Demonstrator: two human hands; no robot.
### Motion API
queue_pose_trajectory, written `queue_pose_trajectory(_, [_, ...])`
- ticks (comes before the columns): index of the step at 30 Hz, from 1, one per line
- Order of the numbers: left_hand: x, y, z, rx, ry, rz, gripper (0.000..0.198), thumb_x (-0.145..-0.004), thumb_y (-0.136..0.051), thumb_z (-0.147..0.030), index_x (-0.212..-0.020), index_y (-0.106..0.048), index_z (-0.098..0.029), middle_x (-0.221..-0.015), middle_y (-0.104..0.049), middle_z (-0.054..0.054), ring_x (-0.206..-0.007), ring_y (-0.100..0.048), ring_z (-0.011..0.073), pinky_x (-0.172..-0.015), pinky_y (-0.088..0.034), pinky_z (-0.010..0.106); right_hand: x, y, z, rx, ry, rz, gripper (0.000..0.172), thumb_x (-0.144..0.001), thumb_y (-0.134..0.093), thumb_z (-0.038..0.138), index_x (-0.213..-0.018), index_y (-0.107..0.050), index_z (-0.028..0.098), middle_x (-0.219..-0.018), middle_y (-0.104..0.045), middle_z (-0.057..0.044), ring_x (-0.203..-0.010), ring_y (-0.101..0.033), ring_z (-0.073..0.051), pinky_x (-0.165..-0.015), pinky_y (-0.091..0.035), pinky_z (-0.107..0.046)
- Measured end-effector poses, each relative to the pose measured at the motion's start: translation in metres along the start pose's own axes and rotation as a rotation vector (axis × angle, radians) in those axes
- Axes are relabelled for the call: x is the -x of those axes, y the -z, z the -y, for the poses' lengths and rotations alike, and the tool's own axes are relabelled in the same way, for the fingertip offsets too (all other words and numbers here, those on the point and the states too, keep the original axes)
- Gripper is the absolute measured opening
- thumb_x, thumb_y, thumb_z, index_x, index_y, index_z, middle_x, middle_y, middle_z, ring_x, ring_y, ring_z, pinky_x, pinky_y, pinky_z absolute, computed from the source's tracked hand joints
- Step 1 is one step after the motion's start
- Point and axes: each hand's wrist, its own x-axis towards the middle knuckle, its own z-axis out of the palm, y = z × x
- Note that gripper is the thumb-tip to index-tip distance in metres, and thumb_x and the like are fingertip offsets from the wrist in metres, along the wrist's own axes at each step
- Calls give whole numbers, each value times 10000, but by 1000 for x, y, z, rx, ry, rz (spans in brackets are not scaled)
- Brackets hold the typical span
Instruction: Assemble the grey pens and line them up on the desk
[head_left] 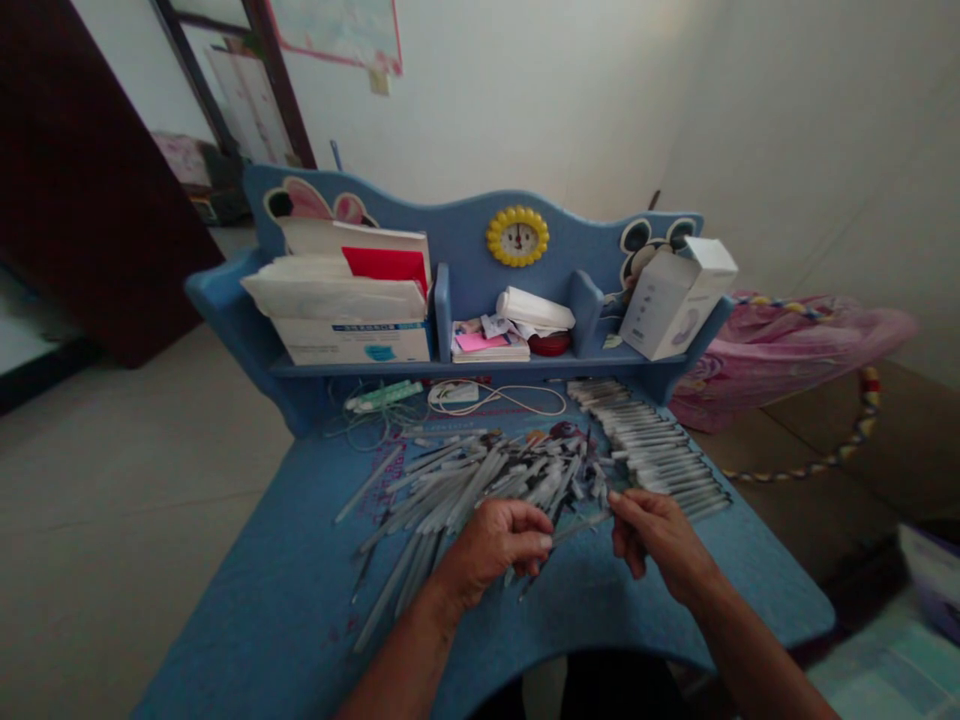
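My left hand (501,543) and my right hand (654,530) hold between them one thin grey pen (581,527), each pinching one end just above the blue desk (285,590). Both hands are closed on it. Behind them lies a loose heap of grey pen barrels and parts (469,480), scattered in every direction. To the right, a neat row of assembled pens (652,440) lies side by side along the desk's right edge.
The desk's back shelf (450,365) carries boxes and papers (352,300), a small yellow clock (517,236), a white carton (675,295) and a white cable (495,398). A pink cloth bundle (780,345) lies to the right. Pale floor stretches to the left.
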Motion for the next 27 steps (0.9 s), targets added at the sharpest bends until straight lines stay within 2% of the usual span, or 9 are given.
queue_pose_trajectory(3, [1,-4,1,-1,26,82,191,-610,-670,-214,-774,-643,-120,-556,-620,-4,-429,-529,99,-440,-378,217,2,-5,4,-15,42,3,450,-768,-541,538,-528,-460,166,-423,-556,19,-259,-417,-55,-283,-264,-174])
queue_pose_trajectory(6, [2,-6,2,33,32,132,209,-601,-687,-228,-769,-632,-117,-562,-632,8,-422,-539,106,-435,-385,221,7,-13,1,-123,89,7,436,-776,-544,535,-558,-464,166,-460,-570,18,-290,-439,-59,-306,-303,-178])
queue_pose_trajectory(10, [4,-8,3,25,23,197,187,-622,-664,-231,-770,-632,-122,-576,-638,5,-436,-559,106,-448,-393,211,17,-29,-15,-279,87,111,351,-761,-588,500,-683,-496,171,-459,-564,39,-303,-444,-71,-320,-319,-181])
queue_pose_trajectory(14, [5,-10,4,-59,54,326,128,-647,-619,-202,-750,-649,-133,-613,-652,1,-504,-597,116,-465,-388,196,24,-43,-20,-185,80,119,360,-742,-601,508,-674,-494,170,-449,-540,49,-302,-441,-71,-317,-313,-177])
queue_pose_trajectory(16, [5,-11,4,-61,54,344,111,-650,-611,-199,-735,-644,-136,-634,-665,7,-537,-610,129,-473,-392,201,23,-42,-15,-72,102,136,388,-774,-546,528,-640,-490,168,-461,-537,43,-313,-447,-66,-325,-314,-174])
queue_pose_trajectory(19, [4,-10,1,8,20,270,113,-651,-632,-224,-719,-626,-134,-642,-677,26,-556,-609,140,-487,-394,215,11,-29,-8,129,175,133,407,-819,-457,533,-650,-518,167,-485,-524,40,-340,-457,-68,-348,-329,-178])
queue_pose_trajectory(22, [5,-6,-5,123,-57,110,132,-632,-668,-230,-703,-638,-123,-660,-675,37,-585,-599,137,-562,-420,238,-9,-9,-6,365,256,-44,343,-825,-458,481,-846,-601,169,-522,-524,42,-379,-472,-89,-390,-360,-200])
queue_pose_trajectory(24, [5,-3,-8,205,-103,2,135,-615,-689,-216,-702,-654,-119,-688,-668,32,-616,-588,126,-635,-430,246,-21,2,-6,608,286,-168,311,-831,-458,417,-955,-620,182,-561,-572,16,-476,-546,-130,-460,-387,-222])
queue_pose_trajectory(27, [4,0,-10,298,-129,-108,143,-600,-713,-209,-703,-663,-123,-700,-647,16,-641,-558,108,-665,-415,229,-33,7,-5,1027,219,-278,267,-835,-456,370,-935,-645,210,-689,-666,-50,-704,-632,-199,-579,-403,-256])
